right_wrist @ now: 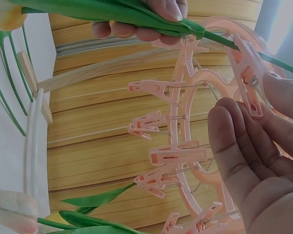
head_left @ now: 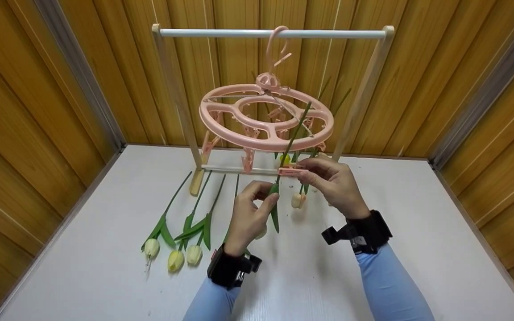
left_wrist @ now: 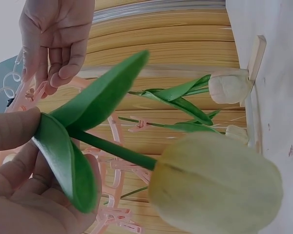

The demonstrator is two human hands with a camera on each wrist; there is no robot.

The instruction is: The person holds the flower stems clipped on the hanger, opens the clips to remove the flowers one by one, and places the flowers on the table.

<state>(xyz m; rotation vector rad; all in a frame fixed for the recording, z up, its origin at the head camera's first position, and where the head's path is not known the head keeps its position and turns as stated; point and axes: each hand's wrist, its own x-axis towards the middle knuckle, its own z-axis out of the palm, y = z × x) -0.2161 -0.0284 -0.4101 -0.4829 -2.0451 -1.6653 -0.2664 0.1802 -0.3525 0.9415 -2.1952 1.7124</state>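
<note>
My left hand pinches an artificial tulip by its stem and green leaves between thumb and fingers. Its pale cream bloom fills the lower right of the left wrist view, while the bare stem points up past the hanger's rim. With thumb and fingers, my right hand holds a pink clothespin by its handle end. The peg's other end lies at the stem, just beyond the leaves. That peg belongs to a round pink clip hanger.
The hanger hooks over a white rod on a wooden-legged stand. Other tulips hang from it, one with a pale bloom. Several loose tulips, including a yellow one, lie on the white table at left. Wood-look panels enclose the back and sides.
</note>
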